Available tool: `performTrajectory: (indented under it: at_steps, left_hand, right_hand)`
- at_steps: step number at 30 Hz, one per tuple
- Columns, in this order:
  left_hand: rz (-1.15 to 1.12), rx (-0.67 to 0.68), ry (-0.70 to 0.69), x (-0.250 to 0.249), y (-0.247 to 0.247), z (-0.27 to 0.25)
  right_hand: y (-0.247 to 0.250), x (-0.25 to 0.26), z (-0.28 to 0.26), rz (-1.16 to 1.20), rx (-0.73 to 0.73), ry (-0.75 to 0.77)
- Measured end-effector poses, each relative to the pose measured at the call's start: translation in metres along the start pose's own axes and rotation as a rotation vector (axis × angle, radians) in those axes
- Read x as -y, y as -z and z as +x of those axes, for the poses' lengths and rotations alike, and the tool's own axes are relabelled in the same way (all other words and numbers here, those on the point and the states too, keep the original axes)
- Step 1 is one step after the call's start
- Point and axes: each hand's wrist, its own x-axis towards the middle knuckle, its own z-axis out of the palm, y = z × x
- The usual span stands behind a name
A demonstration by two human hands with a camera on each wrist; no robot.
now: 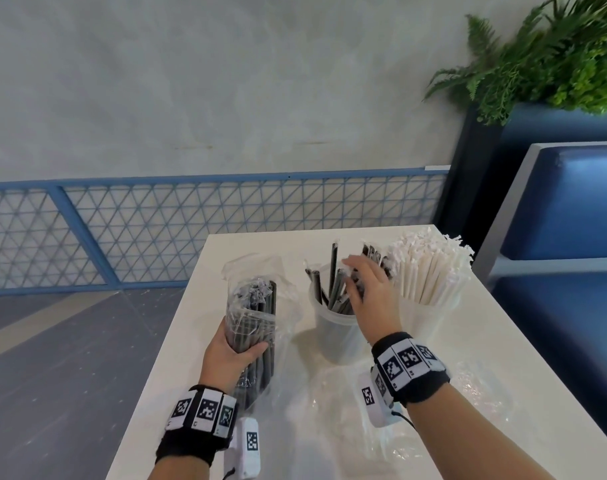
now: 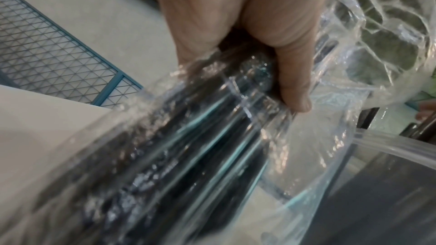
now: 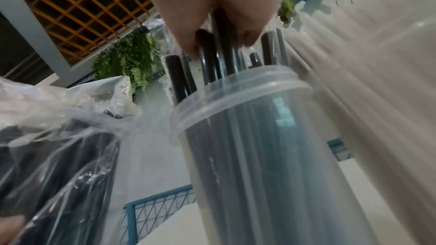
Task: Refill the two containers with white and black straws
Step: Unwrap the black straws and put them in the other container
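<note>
Low in the head view, left of centre, the left hand (image 1: 231, 355) reaches up from its banded wrist and curls its fingers and thumb around a clear plastic bag of black straws (image 1: 252, 317), holding it upright and slightly tilted above the white table (image 1: 177, 341). Right of it, at the middle of the frame, the right hand (image 1: 371, 292) arches palm-down over the near container (image 1: 333, 327), its fingers spread among the black straws (image 1: 333, 282) standing there. The right wrist view shows what the head view hides: the fingertips (image 3: 188, 47) sit on either side of several dark straw tops just above the container's clear rim (image 3: 235, 90), though whether they actually pinch any of them I cannot tell. The left wrist view shows the thumb (image 2: 292, 81) pressed across the crinkled bag, with the dark straws running down toward the lower left of the frame. Two containers stand side by side on the table: the near one holds roughly a dozen loose black straws, fanned out, and the far container (image 1: 420, 317), at right, is packed with a dense sheaf of white straws (image 1: 430, 268), too many to count. One empty clear wrapper (image 1: 364, 410) lies flat at the lower centre of the head view, under the right wrist.
</note>
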Motion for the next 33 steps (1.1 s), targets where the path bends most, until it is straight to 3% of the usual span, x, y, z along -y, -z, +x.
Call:
performTrajectory:
  at_steps: [3,7,12,20,24,28,31,33]
  left_hand:
    - [-0.004,0.003,0.002,0.002,0.001,0.001]
    - [0.0,0.006,0.005,0.005,0.001,0.003]
    - [-0.012,0.011,0.01,0.003,0.0,0.002]
    - [-0.026,0.018,0.007,0.0,0.001,-0.001]
    - [-0.037,0.025,0.01,0.004,0.001,0.0]
    - [-0.047,0.017,0.012,0.006,0.002,0.0]
    - [-0.033,0.01,-0.002,0.005,0.003,-0.002]
    - [-0.045,0.016,-0.003,0.004,0.003,-0.003]
  right_hand:
    - [0.002,0.003,-0.004,-0.219,-0.066,0.014]
    - [0.003,0.009,-0.016,-0.159,0.049,-0.119]
    - [-0.006,0.003,-0.018,-0.357,0.099,-0.032]
    - [0.001,0.014,0.009,-0.212,0.08,0.009]
    - [0.005,0.014,0.014,-0.293,0.271,-0.051]
    - [0.006,0.019,0.01,-0.198,0.001,-0.024]
    - [0.008,0.02,0.007,-0.119,-0.027,-0.081]
    - [0.01,0.028,0.002,-0.014,-0.091,0.006]
